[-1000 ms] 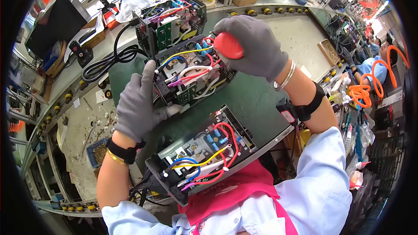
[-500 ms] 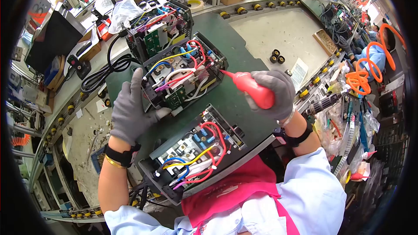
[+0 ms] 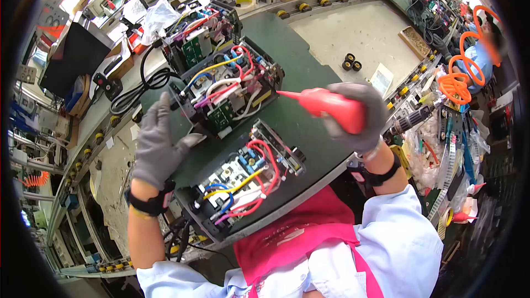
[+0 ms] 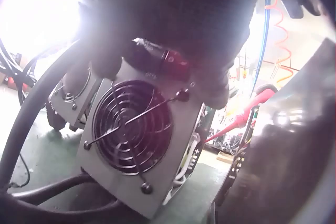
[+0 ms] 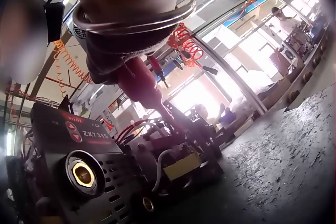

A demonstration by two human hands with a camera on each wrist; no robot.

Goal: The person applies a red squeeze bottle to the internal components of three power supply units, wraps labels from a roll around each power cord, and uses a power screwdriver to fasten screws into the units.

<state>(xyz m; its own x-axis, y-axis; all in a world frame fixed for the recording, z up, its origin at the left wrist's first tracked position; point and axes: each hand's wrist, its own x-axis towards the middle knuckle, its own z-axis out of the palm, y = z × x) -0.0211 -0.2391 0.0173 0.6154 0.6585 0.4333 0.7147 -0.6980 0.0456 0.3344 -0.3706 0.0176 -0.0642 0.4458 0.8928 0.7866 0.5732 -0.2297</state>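
Observation:
My right hand (image 3: 359, 116) grips a red squeeze bottle (image 3: 334, 107) with a long thin nozzle. Its tip points left, right at the right end of an opened welding machine unit (image 3: 221, 88) full of coloured wires. At that unit's left end is my gloved left hand (image 3: 157, 146), fingers fairly straight and thumb out to the side. In the left wrist view, dark fingers overlap the top of a panel with a round fan grille (image 4: 131, 127). A second opened unit (image 3: 243, 182) lies nearer my body; the right wrist view shows a front panel (image 5: 79, 134) marked ZX7315.
Behind the middle unit stands another opened unit (image 3: 199, 30), with a coiled black cable (image 3: 146, 85) to its left. Several small black rollers (image 3: 351, 62) lie on the pale surface beyond the green board (image 3: 309, 143). A power driver (image 3: 411, 121) is at the right.
My right hand has come down from above the middle unit, toward me and right, turning the bottle so its nozzle points at the unit's right end. My left hand has shifted slightly left.

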